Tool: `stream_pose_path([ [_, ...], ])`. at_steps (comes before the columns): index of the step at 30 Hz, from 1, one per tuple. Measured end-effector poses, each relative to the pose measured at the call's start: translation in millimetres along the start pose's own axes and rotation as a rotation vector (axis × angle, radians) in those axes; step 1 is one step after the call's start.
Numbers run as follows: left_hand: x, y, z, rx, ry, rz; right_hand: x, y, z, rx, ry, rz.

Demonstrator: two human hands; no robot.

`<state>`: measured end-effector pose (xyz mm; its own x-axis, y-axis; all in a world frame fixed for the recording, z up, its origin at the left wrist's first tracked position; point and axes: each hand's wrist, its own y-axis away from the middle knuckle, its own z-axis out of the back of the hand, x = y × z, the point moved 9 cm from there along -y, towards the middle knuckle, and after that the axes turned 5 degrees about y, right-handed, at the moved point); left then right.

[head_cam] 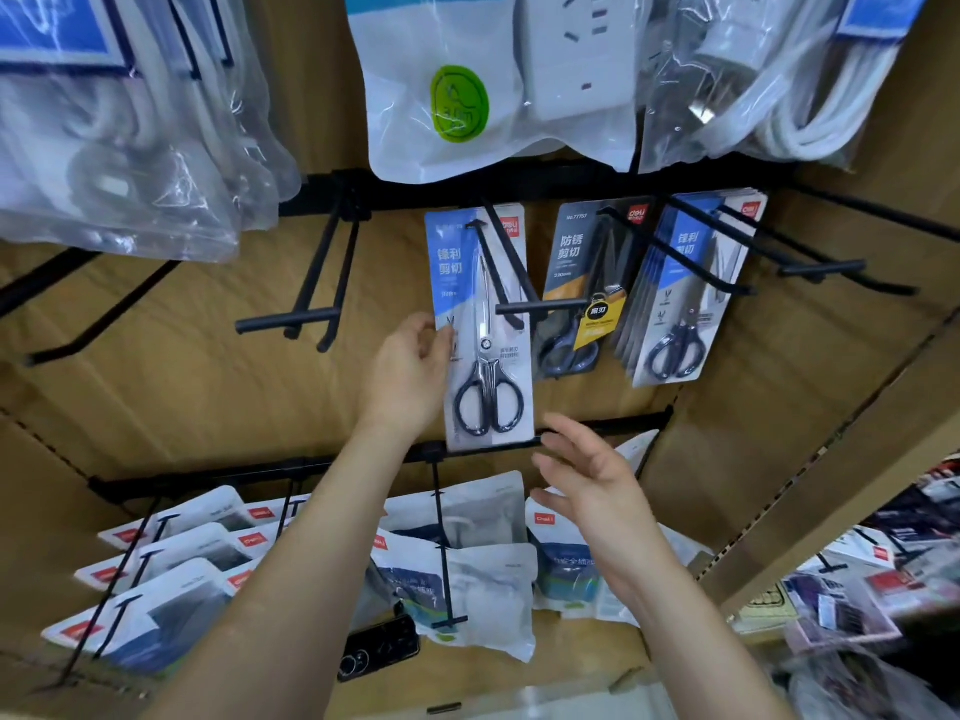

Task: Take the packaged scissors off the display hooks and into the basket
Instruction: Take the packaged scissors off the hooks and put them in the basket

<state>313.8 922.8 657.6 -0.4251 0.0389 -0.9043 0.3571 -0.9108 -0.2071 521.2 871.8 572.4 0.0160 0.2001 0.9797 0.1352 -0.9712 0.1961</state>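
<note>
the left hand (410, 374) pinches the left edge of the packaged scissors (485, 350), thumb on the front of the card. the pack hangs on a black display hook (540, 307), with its bottom edge down at the lower rail (260, 469). the right hand (587, 485) hovers just below and right of the pack, fingers spread, holding nothing. more scissors packs (685, 304) hang to the right.

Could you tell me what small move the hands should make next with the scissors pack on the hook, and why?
Probably draw the pack forward along its hook and off the tip. The left hand pinches the pack's left edge, yet the hook runs through its top, and the right hand is open just below, free to steady it.
</note>
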Motion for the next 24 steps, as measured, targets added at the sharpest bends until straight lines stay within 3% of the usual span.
stream_pose_path([
  [3,15,7,8,-0.009,-0.070,0.045,6,4,11,-0.042,0.066,0.043],
  [11,26,85,24,-0.061,0.275,0.021,28,18,44,-0.009,0.207,0.235],
  [17,39,160,36,-0.175,0.308,0.066,29,20,38,0.240,0.403,0.284],
  [24,91,281,63,-0.554,0.180,0.272,-3,15,-5,0.599,0.530,0.293],
])
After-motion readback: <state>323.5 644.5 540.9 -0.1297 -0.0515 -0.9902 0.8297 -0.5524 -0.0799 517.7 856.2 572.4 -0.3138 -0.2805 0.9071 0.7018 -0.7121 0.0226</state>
